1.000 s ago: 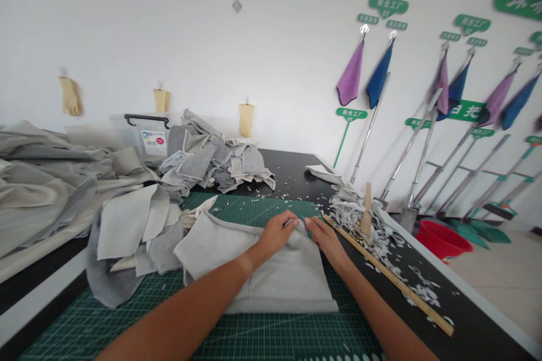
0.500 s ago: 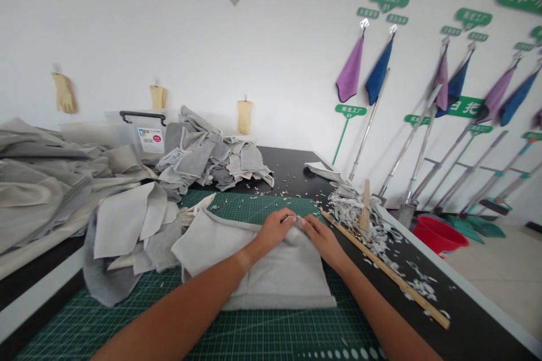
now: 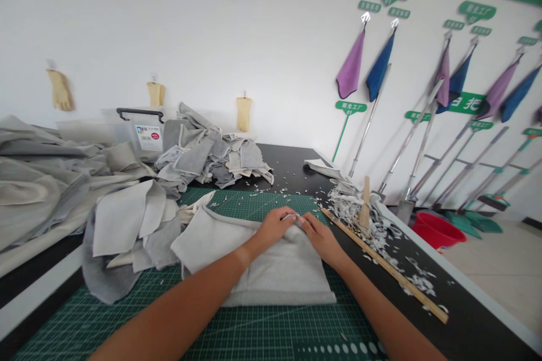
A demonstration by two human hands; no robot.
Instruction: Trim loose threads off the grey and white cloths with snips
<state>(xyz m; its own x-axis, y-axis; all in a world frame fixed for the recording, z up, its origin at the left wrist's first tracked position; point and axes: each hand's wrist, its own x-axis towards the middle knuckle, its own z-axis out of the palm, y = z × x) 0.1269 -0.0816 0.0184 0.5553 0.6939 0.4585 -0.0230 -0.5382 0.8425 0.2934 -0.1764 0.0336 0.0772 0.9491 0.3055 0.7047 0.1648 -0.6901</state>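
Seen from the head camera: both hands meeting at the far edge of a folded grey cloth (image 3: 271, 271), flat on the green cutting mat (image 3: 262, 333) near the desk's front edge. Left hand (image 3: 275, 227) with fingers curled, pinching the cloth's top edge; right hand (image 3: 320, 237) likewise closed on that edge, fingertips touching the left's, apparently to keep the layers aligned. Wooden ruler (image 3: 383, 264) lying diagonally just beside the right hand, toward the desk's right edge, among white trimmings (image 3: 359, 211). Heaped grey offcuts (image 3: 127, 225) at the left, another pile (image 3: 212, 155) toward the far edge.
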